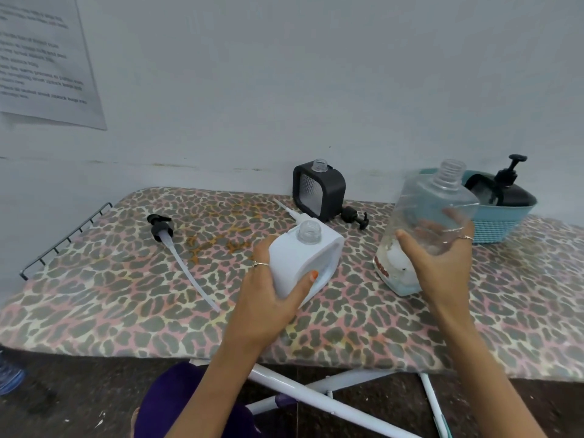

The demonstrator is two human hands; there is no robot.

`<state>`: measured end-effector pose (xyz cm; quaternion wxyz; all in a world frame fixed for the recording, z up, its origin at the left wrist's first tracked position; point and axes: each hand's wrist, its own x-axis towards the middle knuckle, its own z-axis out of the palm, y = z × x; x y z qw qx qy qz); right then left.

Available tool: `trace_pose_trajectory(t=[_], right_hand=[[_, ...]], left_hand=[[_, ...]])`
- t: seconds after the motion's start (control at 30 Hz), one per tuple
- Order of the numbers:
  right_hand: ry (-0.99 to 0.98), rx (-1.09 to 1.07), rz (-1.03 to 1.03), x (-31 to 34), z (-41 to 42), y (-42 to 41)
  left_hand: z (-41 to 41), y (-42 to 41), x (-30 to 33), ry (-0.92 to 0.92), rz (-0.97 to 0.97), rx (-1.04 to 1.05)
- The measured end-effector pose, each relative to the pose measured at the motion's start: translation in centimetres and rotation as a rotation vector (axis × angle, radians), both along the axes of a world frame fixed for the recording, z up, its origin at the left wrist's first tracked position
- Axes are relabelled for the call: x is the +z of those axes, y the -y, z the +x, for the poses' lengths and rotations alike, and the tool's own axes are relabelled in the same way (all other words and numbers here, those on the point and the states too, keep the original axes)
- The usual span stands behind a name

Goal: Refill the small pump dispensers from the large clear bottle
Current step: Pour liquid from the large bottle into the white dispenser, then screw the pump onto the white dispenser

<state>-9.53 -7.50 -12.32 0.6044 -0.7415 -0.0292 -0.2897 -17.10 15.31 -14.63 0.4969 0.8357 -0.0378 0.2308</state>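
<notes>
Currently the left hand (268, 298) grips the white dispenser (305, 260) from its near side, thumb across the front face; pump off, clear neck open, body tilted. Right hand (442, 263) wraps the large clear bottle (426, 229), fingers curled round the far side; cap off, bottle leaning away to the right, a little liquid pooled in its low corner.

Surface: leopard-print ironing board (110, 279). A loose black pump with long tube (177, 248) lies left of the white dispenser, apart from it. Black dispenser (319, 191) stands at the wall, neck open, its pump head (355, 216) lying just beside. Teal basket (505, 226) behind the bottle holds another black dispenser (502, 191), pump fitted. Printed sheet (44, 58) on the wall, upper left.
</notes>
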Motion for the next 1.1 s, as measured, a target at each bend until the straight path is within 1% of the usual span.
trace_pose_trajectory(t=[0.23, 0.33, 0.4, 0.47, 0.5, 0.57, 0.63, 0.7, 0.73, 0.83, 0.93, 1.03, 1.1], right_hand=[[-0.087, 0.034, -0.059, 0.1, -0.4, 0.5], [-0.091, 0.01, -0.04, 0.0, -1.0, 0.8], [0.007, -0.072, -0.011, 0.3, -2.1, 0.9], [0.203, -0.145, -0.028, 1.3, -3.4, 1.0], [0.309, -0.143, -0.053, 1.9, -4.0, 0.8], [0.459, -0.056, -0.141, 3.1, -4.8, 0.1], [0.489, 0.047, -0.267, 4.4, -5.2, -1.6], [0.421, 0.136, -0.405, 5.5, -4.5, -3.6], [0.353, 0.192, -0.444, 5.9, -3.6, -4.6], [0.093, 0.313, -0.574, 7.0, 0.9, -7.2], [-0.165, 0.405, -0.848, 6.5, 5.6, -9.7], [-0.29, 0.461, -1.076, 4.1, 8.5, -11.8], [-0.31, 0.408, -1.241, 2.7, 9.5, -12.6]], left_hand=[[-0.2, 0.2, 0.0, 0.051, 0.027, 0.058], [-0.3, 0.1, -0.1, 0.062, 0.033, 0.099], [-0.4, 0.0, -0.1, 0.067, 0.008, 0.128], [-0.3, -0.1, -0.1, 0.084, -0.022, 0.146], [-0.3, -0.1, -0.1, 0.089, -0.032, 0.15], [-0.3, -0.1, -0.1, 0.09, -0.039, 0.149], [-0.3, -0.1, -0.1, 0.083, -0.045, 0.149], [-0.3, -0.1, -0.1, 0.08, -0.048, 0.152], [-0.3, -0.1, -0.1, 0.08, -0.047, 0.153], [-0.4, -0.1, 0.0, 0.062, -0.048, 0.147], [-0.5, 0.0, 0.1, 0.045, -0.042, 0.151], [-0.5, 0.1, 0.0, 0.044, -0.037, 0.156], [-0.5, 0.0, -0.1, 0.05, -0.025, 0.157]])
